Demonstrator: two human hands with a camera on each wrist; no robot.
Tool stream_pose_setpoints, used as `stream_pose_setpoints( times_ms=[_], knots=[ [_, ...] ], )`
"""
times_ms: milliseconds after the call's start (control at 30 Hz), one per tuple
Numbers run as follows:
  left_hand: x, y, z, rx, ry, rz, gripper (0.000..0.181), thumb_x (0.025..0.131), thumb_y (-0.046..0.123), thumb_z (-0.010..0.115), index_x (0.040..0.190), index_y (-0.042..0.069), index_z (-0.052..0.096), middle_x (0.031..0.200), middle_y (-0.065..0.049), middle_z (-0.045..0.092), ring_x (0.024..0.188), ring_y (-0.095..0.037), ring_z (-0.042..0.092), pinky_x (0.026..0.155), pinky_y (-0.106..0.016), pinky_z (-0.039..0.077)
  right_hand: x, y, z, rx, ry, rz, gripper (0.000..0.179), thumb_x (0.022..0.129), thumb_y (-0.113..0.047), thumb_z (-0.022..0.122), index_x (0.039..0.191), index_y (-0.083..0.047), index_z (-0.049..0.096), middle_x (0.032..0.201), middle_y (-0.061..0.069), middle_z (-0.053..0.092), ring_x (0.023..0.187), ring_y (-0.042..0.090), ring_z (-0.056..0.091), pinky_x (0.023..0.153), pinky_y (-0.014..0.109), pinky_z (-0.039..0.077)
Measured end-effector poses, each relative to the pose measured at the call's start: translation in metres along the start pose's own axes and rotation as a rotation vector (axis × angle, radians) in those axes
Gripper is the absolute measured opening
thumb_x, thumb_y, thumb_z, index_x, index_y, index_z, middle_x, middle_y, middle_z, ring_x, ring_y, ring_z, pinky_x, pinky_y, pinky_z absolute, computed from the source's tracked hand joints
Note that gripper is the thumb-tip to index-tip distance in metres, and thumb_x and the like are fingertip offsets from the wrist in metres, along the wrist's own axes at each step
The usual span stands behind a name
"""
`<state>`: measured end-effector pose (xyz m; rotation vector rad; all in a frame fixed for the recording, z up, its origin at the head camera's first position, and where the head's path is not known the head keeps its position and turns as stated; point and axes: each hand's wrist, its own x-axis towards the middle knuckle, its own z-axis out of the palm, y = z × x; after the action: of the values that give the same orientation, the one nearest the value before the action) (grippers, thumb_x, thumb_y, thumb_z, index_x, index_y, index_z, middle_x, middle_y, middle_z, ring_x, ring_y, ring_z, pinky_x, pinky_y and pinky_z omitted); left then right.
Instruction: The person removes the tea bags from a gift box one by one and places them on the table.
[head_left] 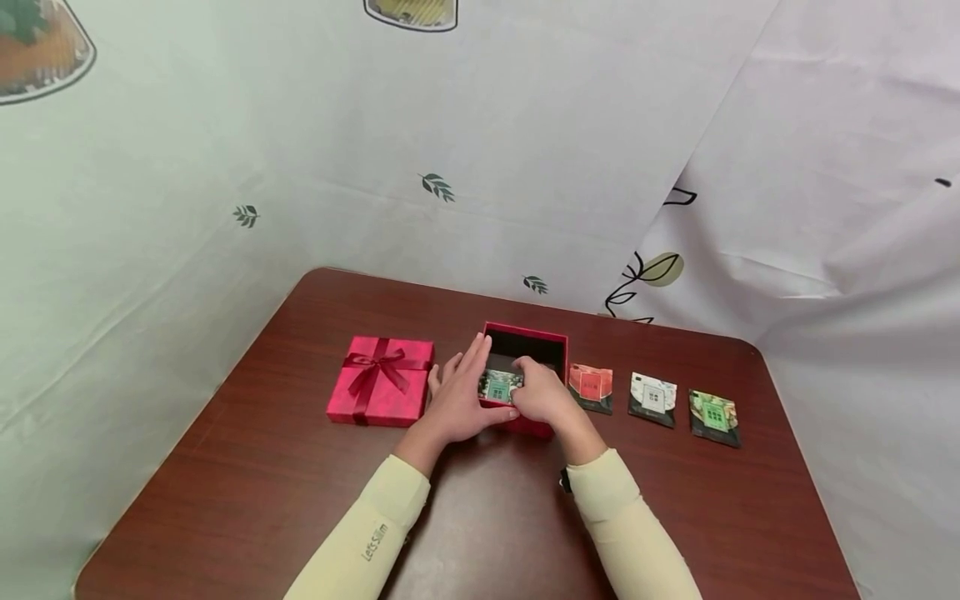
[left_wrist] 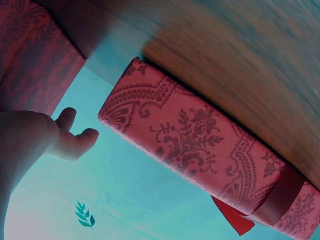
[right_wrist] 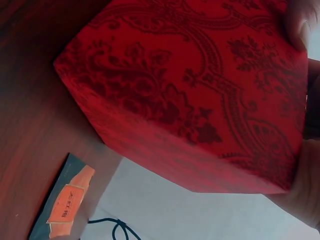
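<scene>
A red patterned gift box (head_left: 534, 427) stands lidless on the table, its inside dark. Inside it, toward the front left, shows a sachet (head_left: 497, 388) with a green label. My left hand (head_left: 459, 402) rests along the box's left side, fingers extended, its thumb reaching across the front wall. My right hand (head_left: 542, 392) reaches down into the box and pinches the sachet's right edge; its fingertips are partly hidden. In the right wrist view, the box wall (right_wrist: 165, 100) fills the middle. The left wrist view shows left fingers (left_wrist: 75, 142) between box and lid.
The red lid (head_left: 405, 398) with a dark red bow lies left of the box. To the right lie an orange sachet (head_left: 591, 387), a white sachet (head_left: 652, 398) and a green-and-yellow sachet (head_left: 714, 417) in a row. A pale printed cloth (head_left: 480, 150) hangs behind the brown table (head_left: 285, 483).
</scene>
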<state>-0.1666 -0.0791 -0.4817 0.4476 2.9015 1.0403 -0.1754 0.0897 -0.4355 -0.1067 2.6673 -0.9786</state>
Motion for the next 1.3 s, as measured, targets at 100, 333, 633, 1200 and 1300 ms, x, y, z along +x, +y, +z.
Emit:
stream_pose_setpoints(
  times_ms=[100, 333, 633, 1200, 1300],
  knots=[
    [0.0, 0.0, 0.0, 0.0, 0.004, -0.001, 0.121, 0.071, 0.059, 0.082, 0.162, 0.03, 0.008, 0.166, 0.014, 0.001, 0.143, -0.037, 0.019, 0.108, -0.07, 0.002, 0.001, -0.002, 0.001, -0.008, -0.022, 0.014, 0.053, 0.087, -0.006, 0.067, 0.138, -0.003, 0.052, 0.113, 0.015, 0.063, 0.09, 0.027, 0.057, 0.08, 0.043, 0.052],
    [-0.001, 0.001, 0.001, -0.004, 0.004, 0.002, 0.12, 0.071, 0.061, 0.081, 0.162, 0.029, 0.009, 0.166, 0.013, 0.002, 0.143, -0.037, 0.019, 0.107, -0.07, 0.001, 0.005, -0.003, 0.0, -0.031, -0.076, 0.034, 0.057, 0.085, -0.006, 0.07, 0.139, -0.002, 0.051, 0.114, 0.015, 0.062, 0.094, 0.028, 0.057, 0.085, 0.045, 0.053],
    [-0.001, 0.0, 0.002, -0.004, 0.015, 0.01, 0.12, 0.072, 0.06, 0.081, 0.162, 0.029, 0.009, 0.166, 0.013, 0.002, 0.143, -0.038, 0.02, 0.107, -0.071, 0.001, 0.008, -0.003, 0.001, -0.026, -0.067, 0.042, 0.058, 0.084, -0.009, 0.074, 0.137, -0.003, 0.053, 0.117, 0.017, 0.062, 0.097, 0.03, 0.057, 0.089, 0.05, 0.051],
    [-0.001, -0.001, 0.002, -0.016, -0.005, 0.014, 0.12, 0.073, 0.064, 0.079, 0.162, 0.03, 0.007, 0.166, 0.015, -0.001, 0.143, -0.037, 0.019, 0.107, -0.069, -0.001, 0.02, -0.007, 0.006, 0.01, -0.027, 0.01, 0.046, 0.081, -0.009, 0.081, 0.124, -0.008, 0.063, 0.117, 0.012, 0.064, 0.099, 0.029, 0.057, 0.082, 0.046, 0.052],
    [-0.001, -0.001, 0.001, -0.016, -0.001, 0.017, 0.12, 0.073, 0.064, 0.079, 0.162, 0.031, 0.006, 0.165, 0.016, -0.001, 0.143, -0.038, 0.019, 0.107, -0.07, 0.0, 0.021, -0.011, 0.007, 0.006, -0.017, 0.009, 0.043, 0.08, -0.008, 0.081, 0.12, -0.007, 0.065, 0.114, 0.011, 0.065, 0.096, 0.029, 0.058, 0.078, 0.043, 0.053]
  ],
)
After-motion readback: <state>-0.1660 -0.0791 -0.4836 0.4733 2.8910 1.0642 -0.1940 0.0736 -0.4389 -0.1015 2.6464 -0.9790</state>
